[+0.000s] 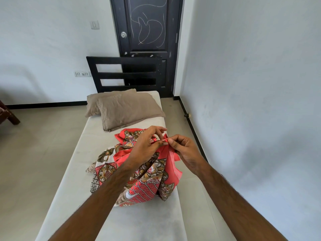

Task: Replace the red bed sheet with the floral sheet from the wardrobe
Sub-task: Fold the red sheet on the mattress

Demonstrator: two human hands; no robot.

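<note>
1. Floral sheet (139, 181): red cloth with ornate brown, cream and white pattern, bunched in a loose heap on the middle of the bare mattress, one edge lifted above the heap
2. Left hand (145, 146): raised over the heap, thumb and forefinger pinching the lifted red edge, other fingers spread and slightly curled
3. Right hand (185, 153): just beside the left, fingertips pinching the same red edge; the two hands meet at the cloth
4. Mattress (83, 145): pale, uncovered, running from the viewer toward the headboard
5. Pillows (126, 110): two, taupe, overlapping, at the head end, near the heap but apart from it
6. Headboard (125, 73): black, slatted, standing against the wall
7. Door (147, 26): black, closed, behind the headboard, chalk-like scribbles on its upper panel
8. Wall switch (94, 25): white, left of the door
9. Socket plate (82, 73): white, left of the headboard
</note>
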